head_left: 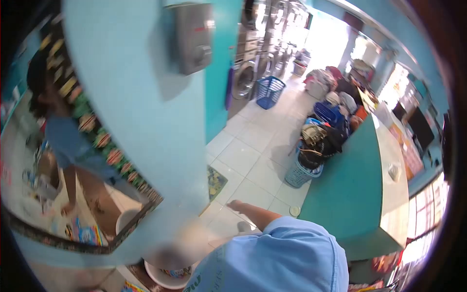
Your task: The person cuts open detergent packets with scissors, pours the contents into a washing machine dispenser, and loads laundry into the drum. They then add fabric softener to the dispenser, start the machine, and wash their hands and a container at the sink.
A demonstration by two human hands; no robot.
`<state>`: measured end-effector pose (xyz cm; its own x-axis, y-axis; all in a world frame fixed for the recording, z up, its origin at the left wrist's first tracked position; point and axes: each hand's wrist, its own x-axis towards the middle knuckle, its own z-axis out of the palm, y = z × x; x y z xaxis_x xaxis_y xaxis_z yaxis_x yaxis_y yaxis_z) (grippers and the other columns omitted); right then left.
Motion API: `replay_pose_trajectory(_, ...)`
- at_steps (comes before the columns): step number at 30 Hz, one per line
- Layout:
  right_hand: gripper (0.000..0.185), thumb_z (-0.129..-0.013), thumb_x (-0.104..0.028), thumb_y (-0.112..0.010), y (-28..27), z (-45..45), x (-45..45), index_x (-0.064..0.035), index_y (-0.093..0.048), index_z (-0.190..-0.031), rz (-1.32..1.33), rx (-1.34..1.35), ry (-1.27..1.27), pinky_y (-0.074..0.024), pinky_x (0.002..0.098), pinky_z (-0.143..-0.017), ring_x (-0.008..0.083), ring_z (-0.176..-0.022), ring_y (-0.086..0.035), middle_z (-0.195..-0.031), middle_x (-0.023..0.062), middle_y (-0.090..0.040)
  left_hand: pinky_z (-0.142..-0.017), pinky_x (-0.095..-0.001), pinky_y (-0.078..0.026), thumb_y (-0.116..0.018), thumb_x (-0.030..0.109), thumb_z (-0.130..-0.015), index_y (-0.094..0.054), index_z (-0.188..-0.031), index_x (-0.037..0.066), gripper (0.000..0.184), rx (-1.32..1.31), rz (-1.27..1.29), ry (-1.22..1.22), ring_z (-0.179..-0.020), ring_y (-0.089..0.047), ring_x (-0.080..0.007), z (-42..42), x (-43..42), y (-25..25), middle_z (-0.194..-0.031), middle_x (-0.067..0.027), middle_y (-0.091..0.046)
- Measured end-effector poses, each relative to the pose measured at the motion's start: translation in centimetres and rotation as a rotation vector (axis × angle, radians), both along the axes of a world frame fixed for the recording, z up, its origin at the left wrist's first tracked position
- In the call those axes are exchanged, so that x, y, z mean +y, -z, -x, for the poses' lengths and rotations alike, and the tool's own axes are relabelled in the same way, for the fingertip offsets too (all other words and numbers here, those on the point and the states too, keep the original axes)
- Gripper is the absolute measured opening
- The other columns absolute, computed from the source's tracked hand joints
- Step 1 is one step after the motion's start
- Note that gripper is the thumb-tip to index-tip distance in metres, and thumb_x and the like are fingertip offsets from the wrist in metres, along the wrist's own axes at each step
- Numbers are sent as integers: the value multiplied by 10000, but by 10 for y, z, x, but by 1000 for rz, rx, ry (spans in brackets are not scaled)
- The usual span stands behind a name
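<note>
My right hand is stretched out past the blue sleeve, over the tiled floor near the wall's edge. Its fingers are small and blurred, and I see nothing clearly held in it. I cannot pick out my left hand directly; a pale and dark smear covers the area left of my shirt. Below that smear is a white tub with colourful packets in it. Another bright packet lies beside it at the bottom edge. On the left, a mirror with a patterned frame reflects a person in a blue shirt with one arm lowered.
A turquoise counter stands on the right. Beside it are a light blue basket heaped with clothes and more laundry piles. A blue basket stands near front-loading machines. A mat lies by the wall; a grey box hangs on it.
</note>
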<state>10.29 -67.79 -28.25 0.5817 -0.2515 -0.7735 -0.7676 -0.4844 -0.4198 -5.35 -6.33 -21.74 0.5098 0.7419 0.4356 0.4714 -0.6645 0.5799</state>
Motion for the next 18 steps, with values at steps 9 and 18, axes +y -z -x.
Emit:
replay_pose_trajectory(9,800,-845,-668,-352,33,188,-305,53,-553,-1126,213,146,595,-529,475,-699,350,-849,-616,-971,225,-612,-884,-451,-402,-690,256,-678,-486,-1150,70,547,224,-269,598,-1088,-410,-381,-125,-317,69,-1232,-183,-413)
replay_pose_trajectory(18,836,-863,-671,-299,14,197,-431,26,-387,-1315,-232,29,967,-356,587,-943,421,-1138,-499,-1287,263,-456,-968,-496,-351,-748,310,-619,-513,-1151,72,629,792,-284,1013,-1207,-345,-437,-226,-514,103,-1278,-238,-408)
